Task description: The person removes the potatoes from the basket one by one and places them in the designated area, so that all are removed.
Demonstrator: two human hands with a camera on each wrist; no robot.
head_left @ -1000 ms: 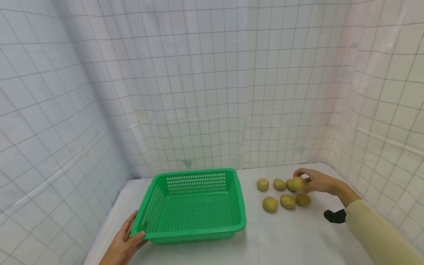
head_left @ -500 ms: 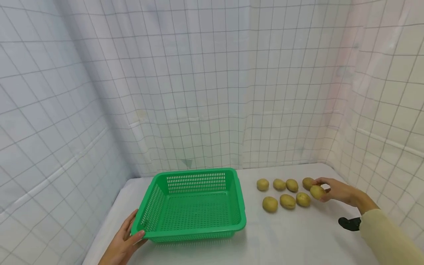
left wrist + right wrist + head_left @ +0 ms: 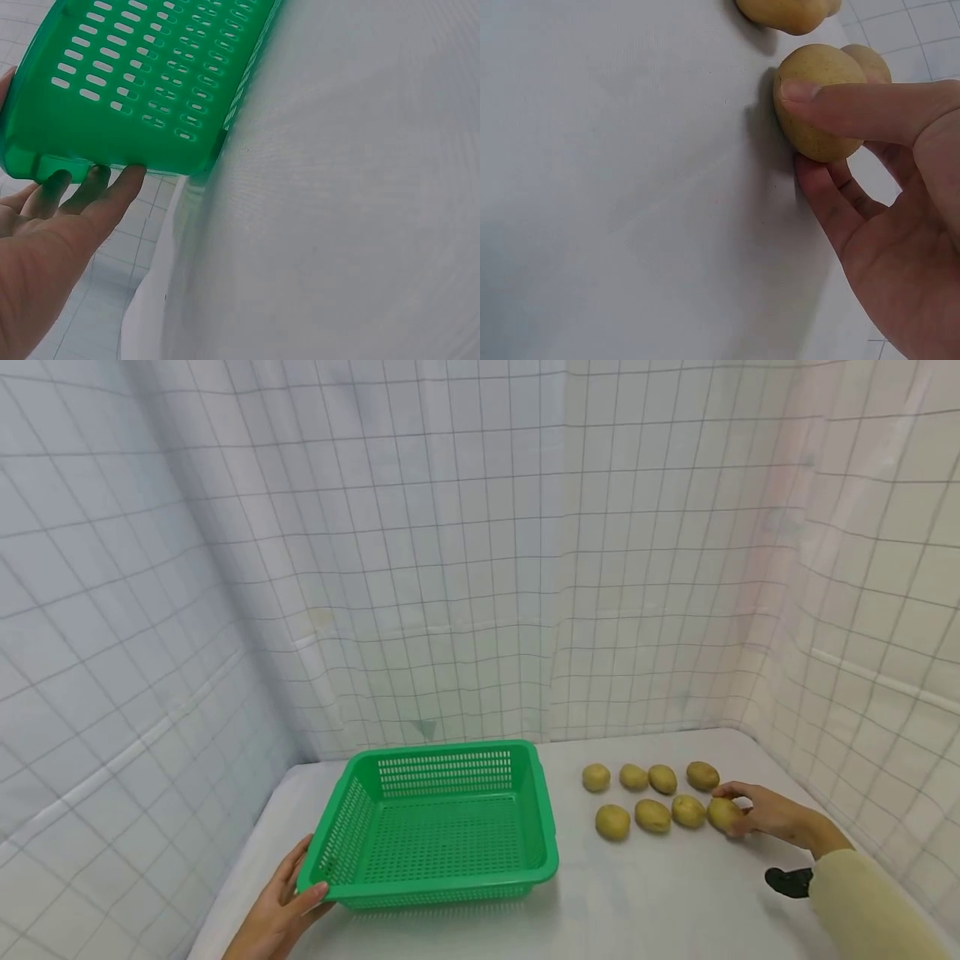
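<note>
A green plastic basket with slotted walls stands on the white table, nothing inside it. My left hand holds its near left corner, thumb over the rim and fingers against the outer wall. At the right, yellowish potatoes lie in two rows. My right hand pinches the rightmost potato of the front row between thumb and fingers, low at the table surface. In the right wrist view the thumb crosses that potato. A potato of the back row lies just behind it.
Front-row neighbours include an oval potato and a rounder potato, nearest the basket. White cloth with a grid pattern hangs behind the table and along both sides. A black strap end sticks out by the right sleeve.
My right hand has carried a potato rightward, then lowered it to the right end of the front row, passing the back-row potatoes. The left hand and basket have stayed put.
</note>
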